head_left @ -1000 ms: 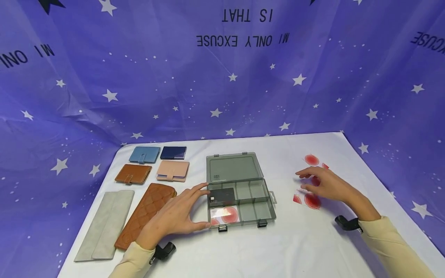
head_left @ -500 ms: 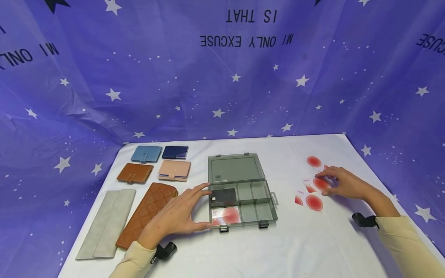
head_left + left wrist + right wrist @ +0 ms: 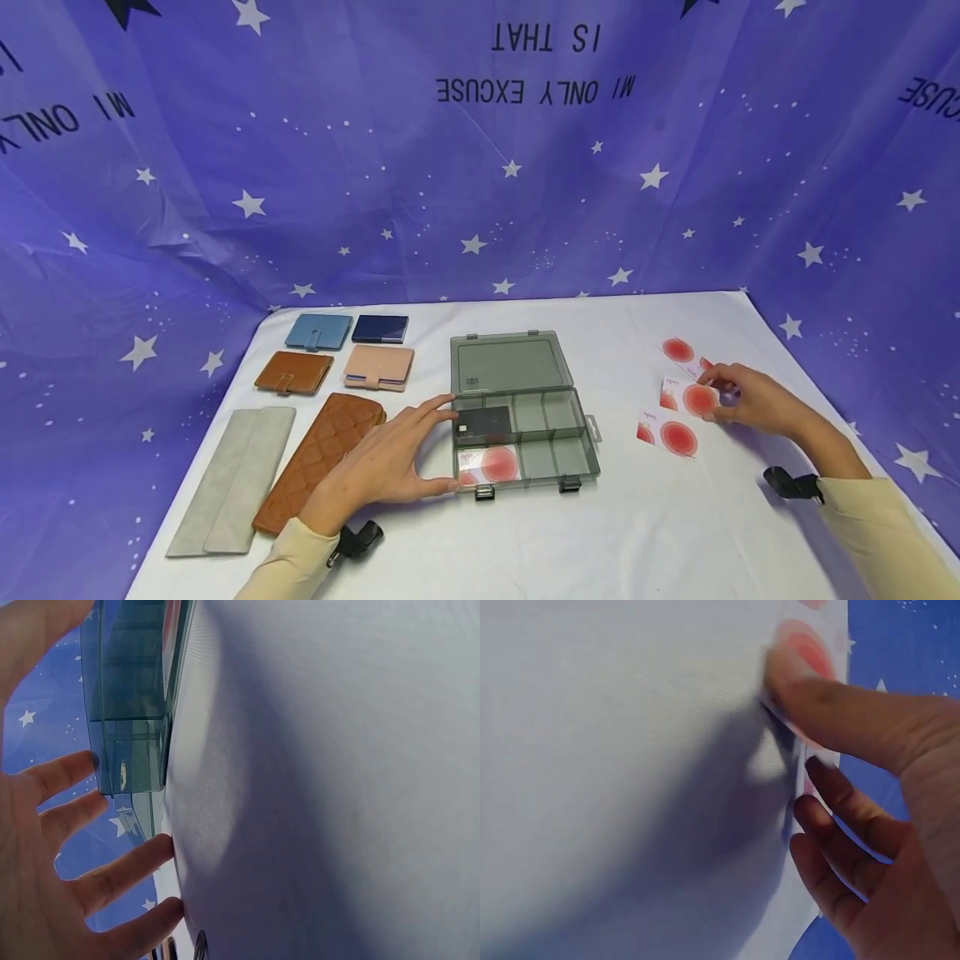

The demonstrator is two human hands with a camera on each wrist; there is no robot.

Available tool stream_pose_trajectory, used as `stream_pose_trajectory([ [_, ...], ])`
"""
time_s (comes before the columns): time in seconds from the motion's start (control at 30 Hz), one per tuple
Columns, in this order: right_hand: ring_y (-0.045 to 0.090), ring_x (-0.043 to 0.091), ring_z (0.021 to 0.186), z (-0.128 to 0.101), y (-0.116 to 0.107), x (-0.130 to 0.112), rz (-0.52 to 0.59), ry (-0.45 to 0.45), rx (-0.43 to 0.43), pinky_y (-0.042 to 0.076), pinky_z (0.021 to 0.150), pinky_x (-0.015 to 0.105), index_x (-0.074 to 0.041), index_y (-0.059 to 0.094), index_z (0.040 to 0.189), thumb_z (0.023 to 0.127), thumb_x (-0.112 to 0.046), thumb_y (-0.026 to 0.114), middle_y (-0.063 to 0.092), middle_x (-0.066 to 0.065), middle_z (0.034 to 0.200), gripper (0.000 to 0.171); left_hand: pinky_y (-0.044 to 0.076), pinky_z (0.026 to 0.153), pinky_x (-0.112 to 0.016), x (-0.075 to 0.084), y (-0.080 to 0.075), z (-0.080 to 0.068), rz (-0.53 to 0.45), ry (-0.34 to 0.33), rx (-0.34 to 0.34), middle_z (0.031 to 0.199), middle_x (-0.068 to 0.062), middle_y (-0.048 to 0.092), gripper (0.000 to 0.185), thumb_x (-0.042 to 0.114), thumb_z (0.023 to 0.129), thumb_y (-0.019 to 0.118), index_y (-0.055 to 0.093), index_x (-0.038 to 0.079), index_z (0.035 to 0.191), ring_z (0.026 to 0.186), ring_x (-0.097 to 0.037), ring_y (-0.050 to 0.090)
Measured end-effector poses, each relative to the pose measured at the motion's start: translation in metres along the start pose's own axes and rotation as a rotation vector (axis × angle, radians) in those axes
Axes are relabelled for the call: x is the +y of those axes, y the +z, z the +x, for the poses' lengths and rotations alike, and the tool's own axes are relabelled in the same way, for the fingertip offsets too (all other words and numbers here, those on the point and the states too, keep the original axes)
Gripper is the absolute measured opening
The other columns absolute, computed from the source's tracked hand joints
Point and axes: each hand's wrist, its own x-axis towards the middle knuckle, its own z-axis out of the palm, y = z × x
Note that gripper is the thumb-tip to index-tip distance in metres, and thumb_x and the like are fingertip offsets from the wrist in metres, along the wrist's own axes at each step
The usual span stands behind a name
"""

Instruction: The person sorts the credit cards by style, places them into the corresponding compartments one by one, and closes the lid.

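In the head view, my right hand (image 3: 761, 404) pinches the right end of a white card with red circles (image 3: 684, 395) between thumb and fingers. Two similar cards lie on either side of it, a near card (image 3: 667, 434) and a far card (image 3: 678, 352). My left hand (image 3: 382, 462) is spread at the left side of a grey clear plastic compartment box (image 3: 573, 455), thumb at its front corner and index finger at the back. The box lid lies folded back. Inside are a black card (image 3: 487, 423) and a red-circled card (image 3: 491, 465) in the left compartments.
Left of the box lie a quilted brown wallet (image 3: 322, 458), a long grey wallet (image 3: 232, 479), a small brown wallet (image 3: 294, 372), a pink wallet (image 3: 378, 367), a blue wallet (image 3: 318, 331) and a navy card case (image 3: 381, 328). A purple star-patterned cloth (image 3: 420, 208) hangs behind the table.
My right hand has moved right and down onto the middle card and now pinches it, and the card has turned slightly. My left hand stays at the box.
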Motion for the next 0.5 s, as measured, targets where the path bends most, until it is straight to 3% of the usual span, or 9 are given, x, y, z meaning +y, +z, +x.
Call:
stream_pose_trajectory([
  [0.1,0.064,0.004,0.084,-0.004,0.000,-0.002,-0.027,0.005,0.069,0.055,0.074,0.034,-0.018,0.070,0.114,0.082,-0.013,0.094,0.072,-0.007,0.092,0.040,0.058,0.083,-0.053,0.001,0.000,0.001,0.001,-0.004,-0.004,0.174,0.003,0.035,0.094,0.079,0.086,0.072,0.051,0.023,0.159,0.137,-0.030,0.059],
  [0.27,0.069,-0.001,0.085,0.000,0.002,-0.015,0.074,0.035,0.180,0.051,0.077,0.013,-0.015,0.071,0.118,0.088,-0.007,0.089,0.077,0.000,0.093,0.036,0.058,0.085,-0.051,0.001,-0.002,0.002,0.015,0.001,-0.007,0.175,0.004,0.034,0.094,0.079,0.087,0.072,0.051,0.023,0.159,0.137,-0.029,0.060],
  [0.37,0.069,-0.004,0.086,0.008,0.005,-0.035,0.171,0.054,0.217,0.047,0.080,0.004,-0.012,0.073,0.121,0.089,-0.005,0.088,0.073,0.001,0.090,0.037,0.058,0.085,-0.050,0.001,-0.002,0.002,0.021,0.003,-0.005,0.175,0.003,0.034,0.094,0.079,0.087,0.071,0.051,0.023,0.159,0.137,-0.029,0.060],
  [0.5,0.071,0.002,0.089,0.022,0.010,-0.076,0.224,0.035,0.212,0.048,0.084,0.005,-0.011,0.074,0.120,0.090,-0.006,0.088,0.072,0.002,0.093,0.034,0.058,0.084,-0.050,0.000,-0.001,0.002,0.023,0.010,0.000,0.175,0.002,0.034,0.094,0.080,0.087,0.070,0.051,0.022,0.160,0.137,-0.031,0.060],
])
